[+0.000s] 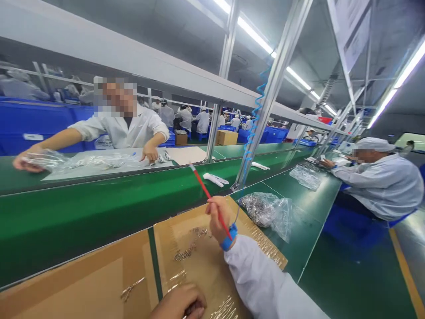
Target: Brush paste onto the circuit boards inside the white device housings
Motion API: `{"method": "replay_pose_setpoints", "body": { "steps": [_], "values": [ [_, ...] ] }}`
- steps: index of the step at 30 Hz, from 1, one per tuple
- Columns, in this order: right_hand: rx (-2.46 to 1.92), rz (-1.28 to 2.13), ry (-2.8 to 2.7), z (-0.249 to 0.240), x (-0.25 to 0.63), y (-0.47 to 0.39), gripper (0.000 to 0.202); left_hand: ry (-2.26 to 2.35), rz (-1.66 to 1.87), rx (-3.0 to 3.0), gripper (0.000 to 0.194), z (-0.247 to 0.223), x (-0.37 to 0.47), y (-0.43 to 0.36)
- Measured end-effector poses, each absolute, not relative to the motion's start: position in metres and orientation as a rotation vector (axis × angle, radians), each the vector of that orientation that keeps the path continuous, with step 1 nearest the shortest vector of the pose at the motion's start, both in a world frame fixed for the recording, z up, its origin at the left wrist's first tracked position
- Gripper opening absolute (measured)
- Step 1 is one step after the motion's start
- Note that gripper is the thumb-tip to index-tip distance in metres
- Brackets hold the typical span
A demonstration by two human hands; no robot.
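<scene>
My right hand (219,219) is raised over a brown cardboard sheet (206,261), its fingers closed around a thin red stick (202,184) with a pale tip. The stick slants up and to the left; whether it is a brush or a pen is unclear. A blue band (229,238) with a cord circles that wrist. Low in the view, my left hand (182,303) rests on the same sheet with curled fingers, and what they hold, if anything, is hidden. Small metal parts lie about: a loose pile (184,254), and rows of thin shiny pieces (226,308) near my left hand.
Another cardboard sheet (83,279) carries a few thin pieces (133,288). A clear bag of metal parts (262,210) sits at the right. Beyond runs a green conveyor belt (99,204), with white devices (215,179) past it. Metal posts (265,97) rise there. Co-workers sit opposite and at right.
</scene>
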State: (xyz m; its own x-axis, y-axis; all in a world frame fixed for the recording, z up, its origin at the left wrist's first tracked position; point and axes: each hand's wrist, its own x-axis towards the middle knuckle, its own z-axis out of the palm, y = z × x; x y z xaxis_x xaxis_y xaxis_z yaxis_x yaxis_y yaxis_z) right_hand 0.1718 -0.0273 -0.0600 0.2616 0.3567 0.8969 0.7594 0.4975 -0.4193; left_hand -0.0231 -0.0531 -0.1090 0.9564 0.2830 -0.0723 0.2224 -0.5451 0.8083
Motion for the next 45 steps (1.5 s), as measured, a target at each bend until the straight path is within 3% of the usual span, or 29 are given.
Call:
{"method": "replay_pose_setpoints", "body": {
  "steps": [8,15,19,22,25,31,34,40,45],
  "values": [
    [-1.064,-0.411,-1.207,0.008,0.177,-0.076,0.013,0.462,0.197,2.069,0.031,-0.092,-0.033,-0.06],
    [-0.985,-0.189,-2.026,-0.018,0.099,-0.102,0.011,0.547,0.759,1.161,0.058,-0.065,-0.041,-0.061],
    [-0.716,-0.241,-2.21,-0.031,0.099,-0.09,0.03,0.562,0.886,0.974,0.043,-0.034,-0.044,-0.057],
    [-0.961,-0.087,-1.989,-0.035,0.121,-0.071,0.022,0.545,1.0,0.824,0.025,-0.019,-0.046,-0.051],
    [-1.209,-0.038,-1.789,-0.037,0.141,-0.054,0.015,0.671,0.894,0.571,0.018,-0.013,-0.045,-0.051],
    [-1.221,0.259,-2.093,-0.045,0.14,-0.077,0.014,0.667,0.812,0.335,0.024,-0.014,-0.045,-0.04],
    [-1.136,0.374,-2.449,-0.053,0.127,-0.105,0.039,0.655,0.866,0.321,0.024,-0.006,-0.055,-0.02],
    [-1.218,0.457,-2.561,-0.072,0.117,-0.118,0.006,0.593,0.92,0.352,0.021,0.05,-0.096,0.001],
    [-1.173,0.588,-2.44,-0.068,0.132,-0.102,0.02,0.57,0.998,0.785,0.028,0.103,-0.125,-0.01]
  ]
}}
